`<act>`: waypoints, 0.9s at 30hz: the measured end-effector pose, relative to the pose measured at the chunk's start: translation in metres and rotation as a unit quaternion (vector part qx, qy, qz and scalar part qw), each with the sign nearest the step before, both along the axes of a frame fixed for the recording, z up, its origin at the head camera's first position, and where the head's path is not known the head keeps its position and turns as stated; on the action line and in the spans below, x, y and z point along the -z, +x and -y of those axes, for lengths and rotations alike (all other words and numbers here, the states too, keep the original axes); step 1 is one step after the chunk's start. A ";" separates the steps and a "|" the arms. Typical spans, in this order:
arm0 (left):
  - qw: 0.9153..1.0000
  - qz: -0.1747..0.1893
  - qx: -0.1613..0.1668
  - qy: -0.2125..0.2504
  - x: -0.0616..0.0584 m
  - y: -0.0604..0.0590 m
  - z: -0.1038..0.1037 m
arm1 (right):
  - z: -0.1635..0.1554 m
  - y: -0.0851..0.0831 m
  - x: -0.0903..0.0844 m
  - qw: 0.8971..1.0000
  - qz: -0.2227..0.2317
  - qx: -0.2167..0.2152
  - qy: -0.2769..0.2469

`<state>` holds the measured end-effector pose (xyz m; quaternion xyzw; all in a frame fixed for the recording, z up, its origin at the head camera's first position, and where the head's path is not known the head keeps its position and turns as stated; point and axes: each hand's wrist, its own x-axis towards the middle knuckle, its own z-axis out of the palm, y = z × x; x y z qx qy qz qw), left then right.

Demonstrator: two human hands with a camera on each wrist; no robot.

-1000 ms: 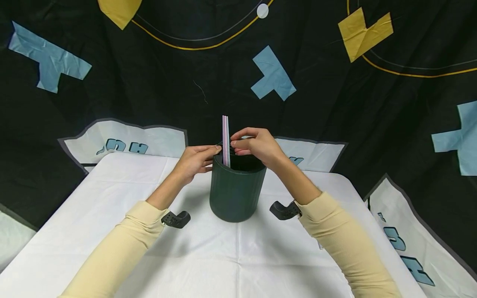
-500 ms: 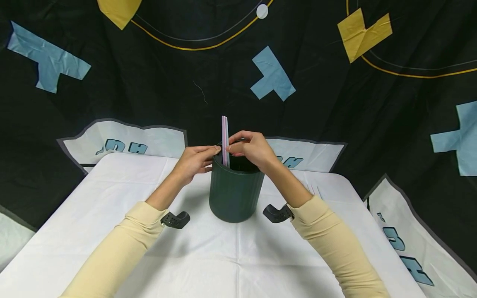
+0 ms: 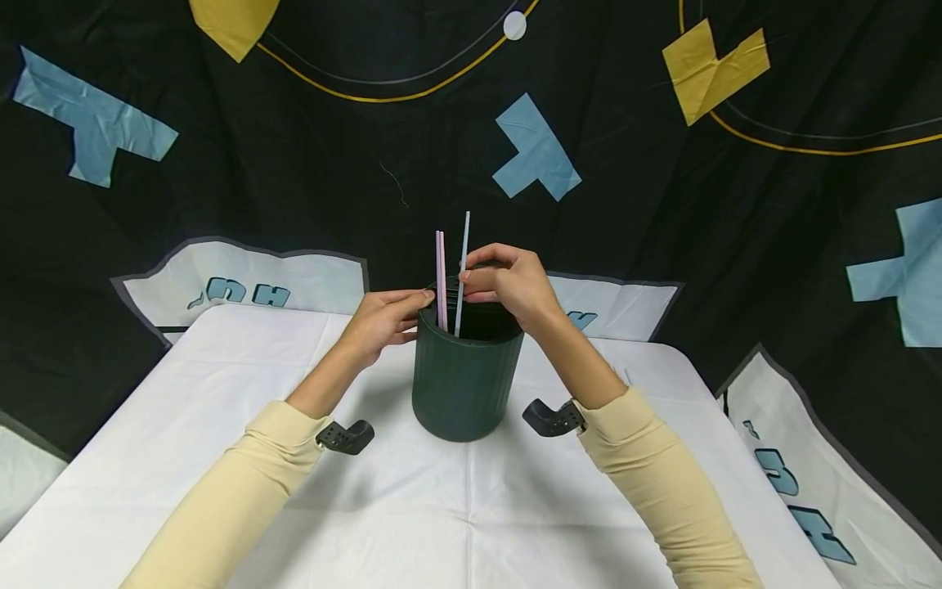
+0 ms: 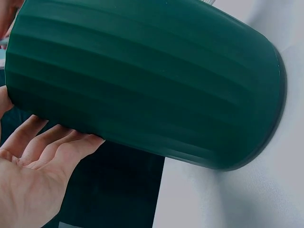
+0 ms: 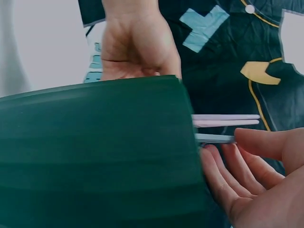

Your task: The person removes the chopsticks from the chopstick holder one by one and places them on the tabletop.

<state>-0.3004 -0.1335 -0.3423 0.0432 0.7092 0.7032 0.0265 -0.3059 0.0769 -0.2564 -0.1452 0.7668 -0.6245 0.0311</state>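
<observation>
A dark green ribbed bin (image 3: 467,388) stands upright on the white-covered table. My left hand (image 3: 383,319) holds its left rim, thumb at the lip and fingers along the outer wall, as the left wrist view also shows. With my right hand (image 3: 511,282) I pinch a slim pale blue stick (image 3: 459,312) between thumb and fingers; its lower end is hidden inside the bin. Just left of it, two slim sticks, one lilac (image 5: 225,117) and one pink (image 5: 228,123), lean together in the bin and poke up past the rim.
The white cloth (image 3: 441,523) covers the table, whose far edge lies close behind the bin. A few thin pale sticks (image 3: 624,376) lie at the right, partly hidden by my right forearm. Behind hangs a black curtain (image 3: 331,180) with blue and yellow shapes.
My right hand has moved to the sticks, taken the pale blue one and drawn it up and right, apart from the other two. My left hand has stayed on the rim.
</observation>
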 end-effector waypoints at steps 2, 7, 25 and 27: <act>1.000 0.000 -0.002 0.000 0.000 0.000 -0.001 | -0.004 0.000 -0.004 1.000 -0.008 0.008 -0.019; 1.000 -0.001 -0.003 -0.005 -0.001 0.001 -0.001 | -0.016 0.001 -0.013 0.997 -0.009 0.033 -0.075; 1.000 -0.001 -0.005 -0.017 -0.001 0.002 -0.002 | -0.068 0.003 -0.040 0.977 -0.004 0.090 -0.195; 1.000 0.000 -0.005 -0.019 -0.001 0.002 -0.002 | -0.075 0.003 -0.043 0.975 -0.006 0.096 -0.200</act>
